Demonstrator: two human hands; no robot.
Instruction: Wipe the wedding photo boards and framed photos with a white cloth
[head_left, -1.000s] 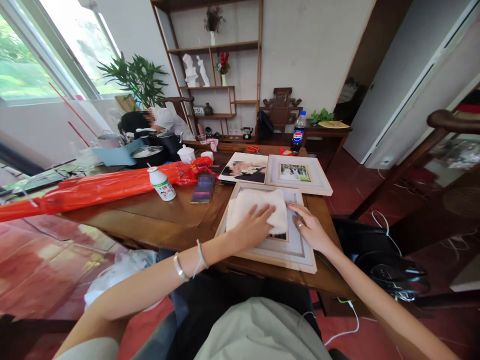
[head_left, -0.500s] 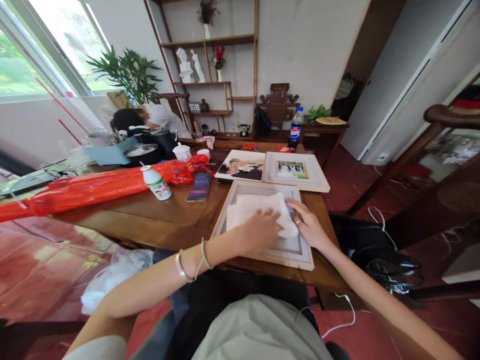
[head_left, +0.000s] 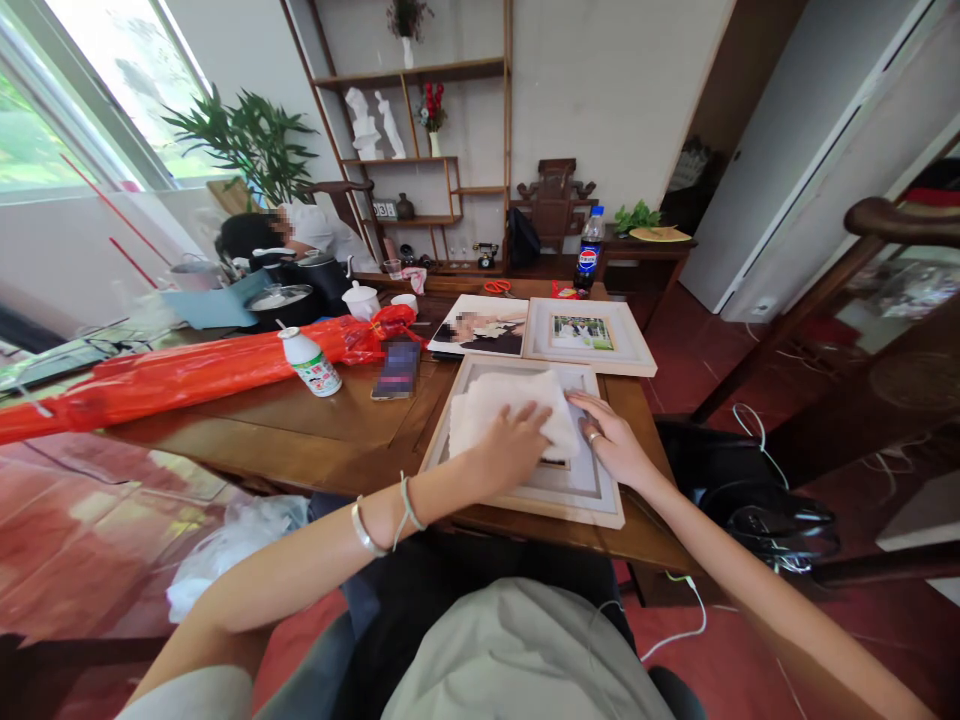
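Note:
A white cloth lies on the glass of a light wooden picture frame on the table in front of me. My left hand rests flat on the cloth with its fingers spread. Below the cloth's near edge, a strip of the framed picture shows; the rest is covered. My right hand, fingers stretched out, lies on the frame's right side just beside the cloth. A ring is on one of its fingers.
Behind the frame lie a photo print and a second framed picture. Leftward are a phone, a white bottle and a long red plastic-wrapped bundle. Scissors and a cola bottle stand farther back. Another person sits beyond.
My left hand and the cloth have shifted slightly left and away from me, baring a strip of the picture near the frame's lower part. My right hand stays on the frame's right side.

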